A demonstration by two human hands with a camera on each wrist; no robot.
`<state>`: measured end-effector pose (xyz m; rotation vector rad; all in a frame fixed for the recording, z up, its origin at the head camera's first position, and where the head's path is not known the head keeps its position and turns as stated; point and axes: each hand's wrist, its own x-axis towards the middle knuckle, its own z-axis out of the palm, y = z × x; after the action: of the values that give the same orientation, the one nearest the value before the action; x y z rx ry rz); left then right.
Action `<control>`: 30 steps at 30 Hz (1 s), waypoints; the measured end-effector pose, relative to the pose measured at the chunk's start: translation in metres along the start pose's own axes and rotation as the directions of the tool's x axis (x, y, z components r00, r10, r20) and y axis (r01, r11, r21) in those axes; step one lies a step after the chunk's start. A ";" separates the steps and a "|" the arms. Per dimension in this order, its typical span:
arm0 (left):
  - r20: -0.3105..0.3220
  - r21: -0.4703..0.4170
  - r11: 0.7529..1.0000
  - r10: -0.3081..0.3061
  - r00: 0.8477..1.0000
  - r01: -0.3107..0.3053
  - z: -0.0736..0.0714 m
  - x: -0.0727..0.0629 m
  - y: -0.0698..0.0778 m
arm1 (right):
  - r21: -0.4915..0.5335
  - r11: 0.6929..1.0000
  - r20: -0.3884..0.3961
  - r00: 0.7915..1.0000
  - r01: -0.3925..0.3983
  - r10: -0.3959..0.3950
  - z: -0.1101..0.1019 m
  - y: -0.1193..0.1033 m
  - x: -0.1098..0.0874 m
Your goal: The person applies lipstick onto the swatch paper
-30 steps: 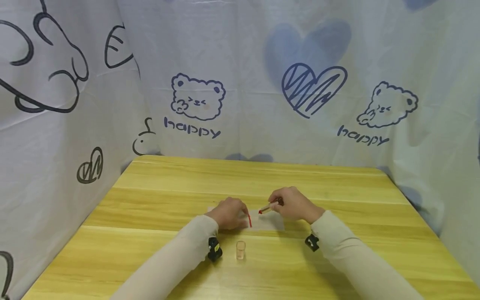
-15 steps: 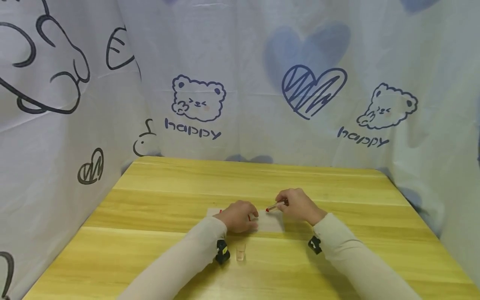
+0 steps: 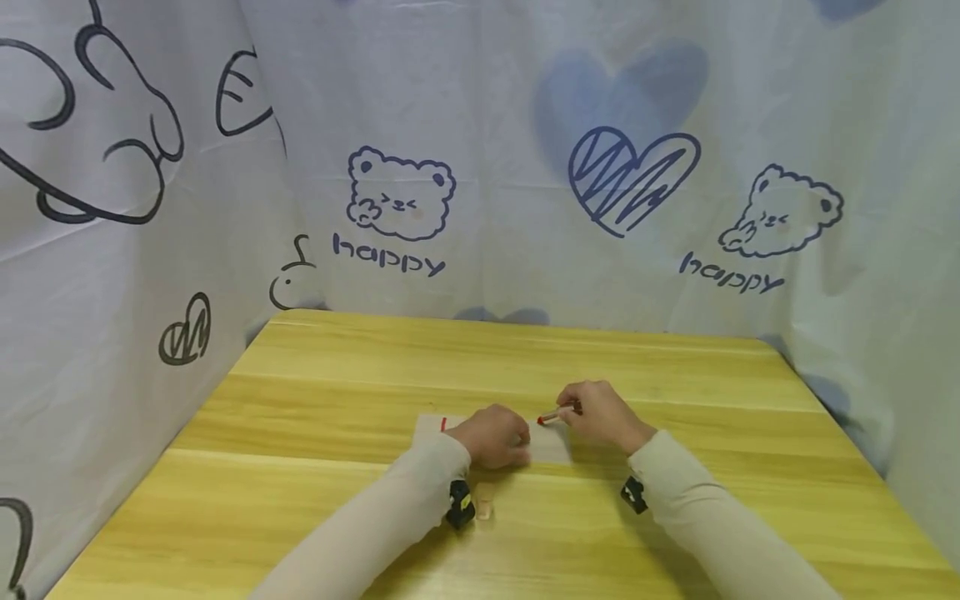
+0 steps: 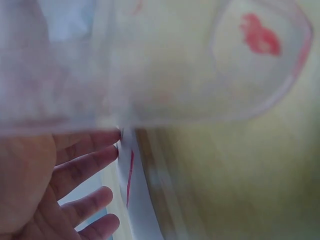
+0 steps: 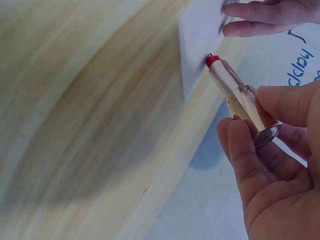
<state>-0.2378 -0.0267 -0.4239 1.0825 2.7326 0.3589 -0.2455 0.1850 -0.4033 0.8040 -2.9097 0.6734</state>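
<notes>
My right hand (image 3: 597,414) pinches a lipstick (image 5: 239,92) in a shiny, partly clear tube between thumb and fingers. Its red tip is right at the far edge of a white sheet of paper (image 3: 553,450). On that sheet rests my left hand (image 3: 491,436), its fingers extended in the left wrist view and holding nothing. A red stroke (image 3: 443,424) shows on the paper to the left of this hand; the hand covers the sheet's middle. Close to the left wrist stands a clear cap (image 3: 484,502), which looms large in the left wrist view with a red smear (image 4: 262,37).
Beneath everything is a wood-grain table (image 3: 337,358). Small red specks (image 5: 146,189) mark its surface near the paper. A pale curtain (image 3: 510,225) with line drawings hangs behind the table and along its sides. A black wrist camera (image 3: 461,505) sits beside the cap.
My left hand has slid rightward along the paper, uncovering the red stroke at left and bringing the wrist near the cap. My right hand has shifted slightly right with the lipstick.
</notes>
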 end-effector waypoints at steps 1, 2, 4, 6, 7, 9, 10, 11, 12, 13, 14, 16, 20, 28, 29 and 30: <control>0.008 0.005 1.000 -0.012 1.000 0.012 -0.001 0.000 0.001 | -0.005 1.000 -0.004 1.000 0.007 -0.007 0.000 0.000 0.000; 0.014 0.010 1.000 -0.022 1.000 0.021 -0.001 0.001 0.001 | -0.010 1.000 -0.009 1.000 0.015 -0.015 0.000 0.001 0.000; 0.026 0.017 0.999 -0.040 0.999 0.040 -0.001 0.000 0.002 | -0.014 1.000 -0.013 1.000 0.023 -0.023 0.002 0.001 0.000; 0.036 0.014 0.999 -0.053 0.998 0.053 0.000 -0.001 0.003 | -0.014 0.999 -0.007 1.000 0.029 -0.029 0.003 0.001 0.000; 0.038 0.016 0.998 -0.055 0.998 0.054 0.000 -0.001 0.003 | -0.014 0.999 -0.004 1.000 0.029 -0.029 0.004 0.001 0.000; 0.044 0.017 0.998 -0.060 0.997 0.059 0.001 -0.001 0.004 | -0.021 0.999 0.001 1.000 0.027 -0.027 0.004 0.000 0.000; 0.046 0.019 0.998 -0.061 0.997 0.060 0.001 -0.001 0.004 | -0.023 0.999 0.004 1.000 0.027 -0.027 0.004 0.000 0.000; 0.045 0.017 0.998 -0.063 0.997 0.062 0.001 0.000 0.004 | -0.029 0.999 0.004 1.000 0.026 -0.026 0.004 0.000 -0.001; 0.041 0.019 0.998 -0.062 0.997 0.061 0.000 0.000 0.004 | -0.031 0.999 0.002 1.000 0.023 -0.023 0.003 0.000 -0.001; 0.038 0.021 0.998 -0.062 0.997 0.061 0.000 0.001 0.005 | -0.033 0.999 -0.001 1.000 0.021 -0.021 0.002 -0.001 -0.001; 0.038 0.021 0.998 -0.064 0.997 0.063 -0.001 0.001 0.005 | -0.035 0.999 -0.001 1.000 0.021 -0.021 0.001 -0.001 -0.001; 0.035 0.025 0.997 -0.067 0.997 0.066 -0.002 0.002 0.006 | -0.031 0.999 0.002 1.000 0.020 -0.020 -0.001 -0.002 -0.001; 0.035 0.028 0.997 -0.079 0.996 0.078 -0.003 0.002 0.006 | -0.025 0.999 0.019 0.999 0.031 -0.030 -0.004 -0.004 -0.002; 0.047 0.020 0.995 -0.093 0.995 0.093 -0.004 0.001 0.008 | 0.007 0.998 0.037 0.998 0.055 -0.056 -0.005 -0.007 -0.005; 0.048 0.016 0.995 -0.097 0.994 0.096 -0.004 0.001 0.008 | 0.009 0.998 0.040 0.997 0.060 -0.060 -0.005 -0.008 -0.006; 0.050 0.012 0.995 -0.099 0.994 0.098 -0.004 0.001 0.008 | 0.009 0.998 0.042 0.997 0.065 -0.065 -0.005 -0.008 -0.006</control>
<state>-0.2342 -0.0212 -0.4182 0.9414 2.7331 0.3006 -0.2366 0.1840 -0.3962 0.9207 -2.9055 0.6698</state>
